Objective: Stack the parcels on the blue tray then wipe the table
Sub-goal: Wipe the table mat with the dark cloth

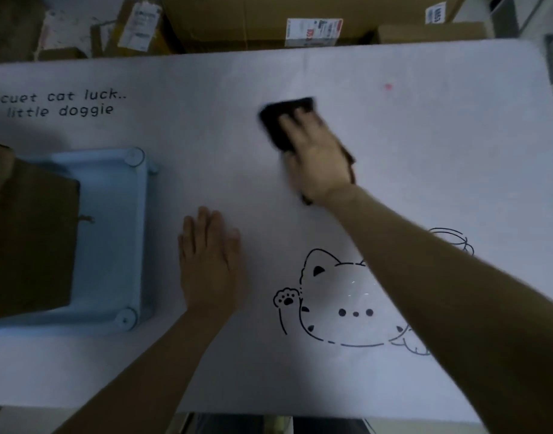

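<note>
A dark cloth [284,120] lies flat on the pale table mat [206,126], far of centre. My right hand [319,158] presses down on the cloth with fingers spread, blurred by motion. My left hand [209,261] rests flat on the mat with nothing under it, just right of the blue tray [112,245]. Brown cardboard parcels [31,233] sit stacked in the tray at the left edge of the view, partly cut off.
A cat drawing [341,302] and printed words [61,103] mark the mat. A small pink spot [388,87] shows at the far right. Cardboard boxes [269,20] with labels stand beyond the table's far edge.
</note>
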The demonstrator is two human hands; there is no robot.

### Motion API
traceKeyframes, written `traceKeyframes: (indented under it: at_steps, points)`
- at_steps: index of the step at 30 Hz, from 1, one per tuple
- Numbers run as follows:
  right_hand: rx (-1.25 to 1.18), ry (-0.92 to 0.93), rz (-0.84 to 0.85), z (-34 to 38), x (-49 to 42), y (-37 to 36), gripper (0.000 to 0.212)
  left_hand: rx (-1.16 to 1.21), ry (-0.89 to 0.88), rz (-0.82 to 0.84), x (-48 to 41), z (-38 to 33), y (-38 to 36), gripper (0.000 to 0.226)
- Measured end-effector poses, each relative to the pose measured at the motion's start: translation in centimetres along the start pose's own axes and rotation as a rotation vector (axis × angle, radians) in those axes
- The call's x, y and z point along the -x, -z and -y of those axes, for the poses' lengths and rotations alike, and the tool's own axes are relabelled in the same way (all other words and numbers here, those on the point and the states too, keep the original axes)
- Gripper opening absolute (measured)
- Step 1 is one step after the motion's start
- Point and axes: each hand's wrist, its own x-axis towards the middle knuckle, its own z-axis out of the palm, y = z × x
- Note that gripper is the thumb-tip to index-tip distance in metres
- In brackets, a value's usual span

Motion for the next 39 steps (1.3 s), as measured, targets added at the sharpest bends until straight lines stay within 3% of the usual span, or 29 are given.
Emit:
traceKeyframes:
  at_steps: [2, 4, 6, 8, 10, 13, 15, 17, 20, 23, 25, 27, 28, 30, 32, 35, 37, 39]
  points:
    - [-0.028, 0.272, 0.021, 3.3, 3.9, -2.6, 0.052, 0.137, 0.053, -0.043, 0.0, -0.4, 0.2, 0.071]
    - [-0.061, 0.465, 0.183, 5.2, 9.7, -3.0, 0.048, 0.206, 0.079, -0.077, 0.0, -0.8, 0.4, 0.069]
    - [-0.043, 0.606, 0.336, 3.8, 14.4, -1.7, 0.054, 0.122, 0.067, -0.058, 0.0, -1.0, 0.3, 0.063]
    - [0.031, 0.680, 0.368, -0.4, 16.3, 0.4, 0.057, -0.058, 0.024, 0.001, -0.1, -1.1, -0.3, 0.064]
    - [0.075, 0.525, 0.254, -5.8, 15.9, 2.4, 0.057, -0.173, 0.020, 0.059, -0.1, -1.4, -0.7, 0.072]
    - [0.065, -0.047, -0.045, -13.6, 13.3, 6.0, 0.058, -0.232, 0.040, 0.067, -0.1, -1.4, -1.0, 0.077]
    - [0.045, -0.408, -0.145, -15.8, 11.1, 7.6, 0.063, -0.243, 0.037, 0.064, -0.2, -1.2, -1.2, 0.077]
    - [0.048, -0.538, -0.169, -14.4, 9.3, 7.2, 0.067, -0.245, 0.047, 0.075, -0.2, -1.1, -1.3, 0.076]
    - [0.006, -0.265, -0.195, -8.0, 11.1, 3.8, 0.060, -0.209, 0.030, 0.073, 0.2, -1.8, -1.2, 0.072]
    - [-0.045, 0.166, 0.026, -2.2, 17.3, 1.0, 0.047, -0.213, -0.080, 0.071, 0.8, -3.3, -1.5, 0.064]
    - [-0.053, 0.374, 0.160, -2.7, 20.4, 1.3, 0.047, -0.226, -0.185, 0.080, 1.1, -4.2, -2.1, 0.061]
    - [0.022, 0.451, 0.186, -6.5, 21.5, 2.5, 0.049, -0.250, -0.305, 0.104, 1.2, -5.2, -2.8, 0.057]
    - [0.053, 0.396, 0.146, -8.8, 21.7, 3.4, 0.048, -0.272, -0.361, 0.114, 1.1, -5.7, -3.2, 0.057]
    - [0.087, 0.106, -0.024, -14.3, 21.7, 5.6, 0.050, -0.300, -0.433, 0.139, 1.2, -6.9, -4.0, 0.060]
    - [0.133, -0.234, -0.164, -19.3, 21.1, 8.3, 0.053, -0.290, -0.425, 0.150, 1.3, -7.6, -4.6, 0.058]
    - [0.136, -0.583, -0.246, -22.9, 18.6, 10.5, 0.050, -0.313, -0.420, 0.150, 1.3, -7.4, -4.7, 0.058]
    - [0.083, -0.668, -0.268, -21.2, 16.8, 10.2, 0.054, -0.350, -0.435, 0.158, 1.1, -7.1, -4.6, 0.062]
    - [0.066, -0.578, -0.273, -17.2, 17.1, 8.4, 0.058, -0.362, -0.428, 0.174, 0.9, -7.2, -4.5, 0.065]
